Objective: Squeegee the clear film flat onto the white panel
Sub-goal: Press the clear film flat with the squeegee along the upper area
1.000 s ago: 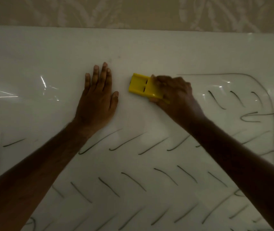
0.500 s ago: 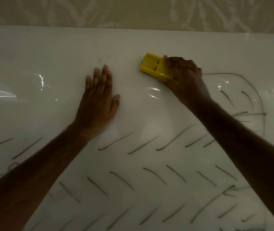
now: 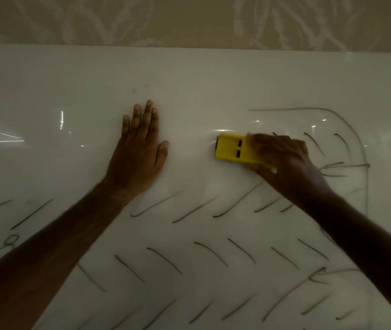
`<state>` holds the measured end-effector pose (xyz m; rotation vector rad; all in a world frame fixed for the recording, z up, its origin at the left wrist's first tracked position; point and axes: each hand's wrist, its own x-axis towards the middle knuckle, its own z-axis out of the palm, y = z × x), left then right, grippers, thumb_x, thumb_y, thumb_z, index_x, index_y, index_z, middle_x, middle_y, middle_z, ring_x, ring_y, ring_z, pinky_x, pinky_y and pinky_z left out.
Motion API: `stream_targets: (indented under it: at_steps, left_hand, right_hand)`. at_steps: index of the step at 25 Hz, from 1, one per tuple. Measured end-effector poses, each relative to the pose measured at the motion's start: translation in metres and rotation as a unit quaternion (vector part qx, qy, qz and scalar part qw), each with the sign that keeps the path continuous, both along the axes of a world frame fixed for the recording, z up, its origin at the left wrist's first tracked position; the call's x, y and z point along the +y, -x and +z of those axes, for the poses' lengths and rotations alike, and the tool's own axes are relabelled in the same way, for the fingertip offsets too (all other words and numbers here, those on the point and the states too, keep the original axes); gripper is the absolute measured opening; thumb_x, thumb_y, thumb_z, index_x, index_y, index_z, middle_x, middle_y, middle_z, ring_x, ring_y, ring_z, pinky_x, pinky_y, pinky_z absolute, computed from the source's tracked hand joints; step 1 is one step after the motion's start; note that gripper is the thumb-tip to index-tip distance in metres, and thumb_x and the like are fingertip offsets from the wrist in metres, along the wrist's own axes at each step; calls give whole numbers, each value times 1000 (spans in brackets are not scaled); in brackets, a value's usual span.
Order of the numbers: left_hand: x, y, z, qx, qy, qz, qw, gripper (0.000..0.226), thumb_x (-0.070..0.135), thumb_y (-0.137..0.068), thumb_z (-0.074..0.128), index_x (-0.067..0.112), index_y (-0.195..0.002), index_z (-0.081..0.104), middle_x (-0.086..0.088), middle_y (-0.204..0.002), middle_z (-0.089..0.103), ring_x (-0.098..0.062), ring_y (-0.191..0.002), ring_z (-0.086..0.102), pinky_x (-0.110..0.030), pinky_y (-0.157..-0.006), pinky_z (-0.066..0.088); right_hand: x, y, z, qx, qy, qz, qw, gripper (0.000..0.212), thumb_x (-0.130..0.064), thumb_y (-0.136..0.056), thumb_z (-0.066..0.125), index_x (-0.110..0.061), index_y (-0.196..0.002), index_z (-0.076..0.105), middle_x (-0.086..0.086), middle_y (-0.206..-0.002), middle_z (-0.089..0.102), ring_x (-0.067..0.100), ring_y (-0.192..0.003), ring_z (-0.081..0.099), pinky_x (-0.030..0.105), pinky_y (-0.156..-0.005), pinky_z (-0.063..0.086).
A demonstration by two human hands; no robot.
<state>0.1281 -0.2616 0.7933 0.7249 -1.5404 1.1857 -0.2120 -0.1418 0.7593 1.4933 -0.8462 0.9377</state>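
The clear film [image 3: 196, 129] lay across the white panel [image 3: 189, 67], rippling just left of the yellow squeegee [image 3: 233, 150]. The right hand [image 3: 284, 163] was clamped on the squeegee, its edge pressed to the film, probably to drive out that ripple. The left hand [image 3: 139, 151] lay flat with fingers spread slightly, holding nothing, likely pinning the film against sliding.

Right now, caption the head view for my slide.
Left hand flat on the clear film; right hand pushes a yellow squeegee over the white panel.
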Motion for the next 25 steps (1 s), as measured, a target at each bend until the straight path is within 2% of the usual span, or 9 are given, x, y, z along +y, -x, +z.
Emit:
stream_targets:
  at_steps: [3, 5, 9, 12, 14, 18, 21, 23, 25]
  left_hand:
    - [2, 9, 1, -1, -1, -1, 1000, 74, 39, -110, 32, -7, -167, 20, -25, -177, 15, -46, -164, 13, -58, -134, 11]
    - [3, 17, 4, -3, 4, -5, 1000, 74, 39, -110, 33, -7, -167, 20, -25, -177, 16, -46, -164, 14, -58, -133, 11]
    - [5, 26, 8, -9, 3, -6, 1000, 73, 37, -110, 34, -7, -167, 20, -26, -177, 15, -47, -164, 14, -58, -133, 11]
    - [5, 28, 7, -8, -2, -3, 1000, 73, 37, -111, 34, -7, -167, 20, -26, -177, 15, -47, -164, 14, -58, -133, 11]
    - [5, 30, 4, -10, -2, -3, 1000, 73, 37, -111, 34, -7, -167, 20, -26, -177, 14, -47, -164, 14, -58, -133, 10]
    - [9, 36, 4, -19, -10, 2, 1000, 76, 42, -110, 29, -8, -167, 18, -28, -177, 12, -46, -164, 12, -57, -134, 9]
    - [14, 49, 10, -41, -2, -2, 999, 76, 42, -111, 29, -9, -166, 19, -28, -176, 13, -47, -164, 12, -58, -134, 10]
    - [16, 60, 14, -40, 0, -5, 999, 75, 41, -111, 30, -9, -166, 20, -29, -176, 14, -47, -164, 13, -58, -134, 11]
    - [16, 67, 15, -38, -1, -9, 999, 75, 40, -110, 30, -10, -166, 20, -29, -176, 15, -48, -164, 13, -58, -134, 10]
  right_hand:
    - [-4, -2, 47, -91, -4, 2, 996, 66, -55, -95, 53, -23, -153, 48, 5, -147, 58, 35, -127, 55, 51, -101, 41]
    - [-11, -19, 69, -112, -13, 17, 994, 67, -52, -96, 58, -22, -154, 47, 6, -148, 56, 34, -129, 53, 51, -103, 40]
    - [-17, -38, 38, -54, -10, 22, 998, 64, -46, -96, 60, -20, -153, 48, 5, -147, 58, 34, -124, 56, 50, -100, 41]
    - [-9, -19, -8, 2, -8, 17, 1000, 59, -46, -99, 59, -19, -151, 52, 1, -146, 59, 29, -121, 58, 51, -100, 44]
    - [1, 3, -19, 27, 1, 6, 1000, 58, -46, -100, 59, -17, -150, 54, 2, -145, 60, 30, -120, 59, 50, -99, 46]
    - [6, 35, 29, -25, 8, -5, 1000, 61, -49, -97, 55, -20, -150, 52, 6, -145, 60, 38, -120, 60, 53, -96, 46]
    - [0, 21, 82, -83, -3, 4, 997, 65, -50, -97, 56, -24, -156, 45, 5, -150, 55, 36, -128, 53, 50, -102, 40]
    - [-7, 4, 91, -96, -13, 15, 995, 65, -47, -97, 61, -24, -156, 44, 4, -151, 53, 34, -130, 51, 50, -103, 39]
    - [-11, -1, 76, -82, 3, 16, 997, 64, -45, -96, 63, -21, -154, 48, 5, -148, 56, 36, -126, 55, 51, -99, 42]
